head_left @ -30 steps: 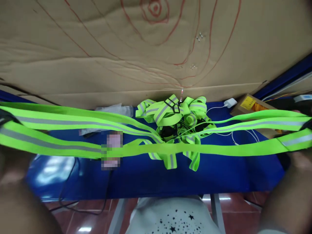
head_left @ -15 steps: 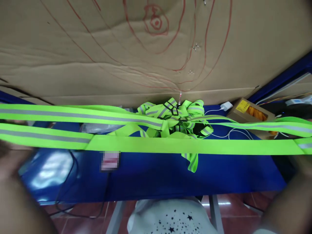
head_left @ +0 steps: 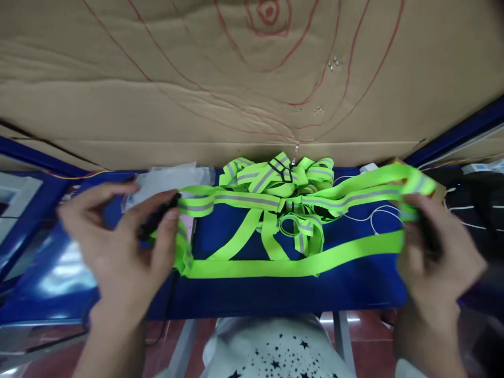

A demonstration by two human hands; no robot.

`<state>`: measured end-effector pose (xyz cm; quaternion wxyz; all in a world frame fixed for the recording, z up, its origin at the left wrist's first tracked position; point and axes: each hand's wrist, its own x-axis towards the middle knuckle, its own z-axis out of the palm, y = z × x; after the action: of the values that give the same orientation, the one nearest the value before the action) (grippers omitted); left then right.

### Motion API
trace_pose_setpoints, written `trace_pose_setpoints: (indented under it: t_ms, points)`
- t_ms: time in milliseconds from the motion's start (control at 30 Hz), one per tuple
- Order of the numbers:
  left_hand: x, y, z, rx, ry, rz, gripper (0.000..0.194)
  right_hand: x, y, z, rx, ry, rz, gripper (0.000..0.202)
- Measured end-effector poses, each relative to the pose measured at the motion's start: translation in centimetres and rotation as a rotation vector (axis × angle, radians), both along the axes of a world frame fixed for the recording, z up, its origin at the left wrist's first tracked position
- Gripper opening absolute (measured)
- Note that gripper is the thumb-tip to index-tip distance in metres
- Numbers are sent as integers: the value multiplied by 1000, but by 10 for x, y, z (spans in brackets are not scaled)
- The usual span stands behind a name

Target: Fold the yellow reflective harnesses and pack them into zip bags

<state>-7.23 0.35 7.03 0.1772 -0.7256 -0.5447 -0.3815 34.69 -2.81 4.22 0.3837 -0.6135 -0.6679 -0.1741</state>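
Observation:
A neon yellow-green reflective strap [head_left: 252, 269] with grey stripes runs between my two hands in a loose loop above the blue table [head_left: 295, 294]. My left hand [head_left: 126, 236] pinches a black buckle [head_left: 159, 216] at the strap's left end, thumb and index closed on it. At the right end, my right hand [head_left: 441, 252] is closed around the strap beside a dark, blurred piece, probably another buckle. Behind the loop lies a tangled heap of the same reflective straps [head_left: 255, 176], with black fittings among them. One loose coil rests in front of the heap.
Behind the table stands a cardboard panel [head_left: 157, 115] with red drawn rings. A clear plastic bag [head_left: 173, 181] lies at the back left. White cables [head_left: 384, 210] and a partly covered cardboard box are at the right. A pink item [head_left: 190, 227] shows behind the left strap end.
Both hands have come inward from the frame's edges, and the strap between them has gone from taut to slack. The view has also shifted slightly.

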Motion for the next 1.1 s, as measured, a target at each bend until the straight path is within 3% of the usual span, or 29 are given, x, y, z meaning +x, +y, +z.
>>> trace_pose_setpoints:
  t_ms: [33, 100, 200, 300, 433, 600, 767, 1000, 1100]
  points:
    - [15, 2, 0, -11, -13, -113, 39, -13, 4, 6, -74, -99, 127, 67]
    - [44, 7, -4, -187, -20, -313, 61, -39, 13, 18, -162, -240, 323, 75]
    - [78, 9, -14, -260, 54, -465, 68, -72, 27, 27, -161, -307, 460, 74]
    - [95, 10, -22, -248, 109, -451, 66, -92, 33, 28, -177, -320, 518, 67]
    - [96, 12, -24, -221, 156, -418, 67, -99, 34, 27, -211, -347, 525, 65]
    - [95, 19, -16, -134, 271, -425, 63, -99, 41, 35, -229, -394, 503, 62]
    - [101, 24, -1, -97, 366, -388, 55, -109, 51, 47, -171, -490, 476, 43]
    - [120, 35, 16, -75, 227, -258, 75, -128, 72, 60, -131, -358, 485, 51]
    - [116, 41, 23, -82, 120, -354, 81, -127, 82, 67, -173, -256, 547, 65]
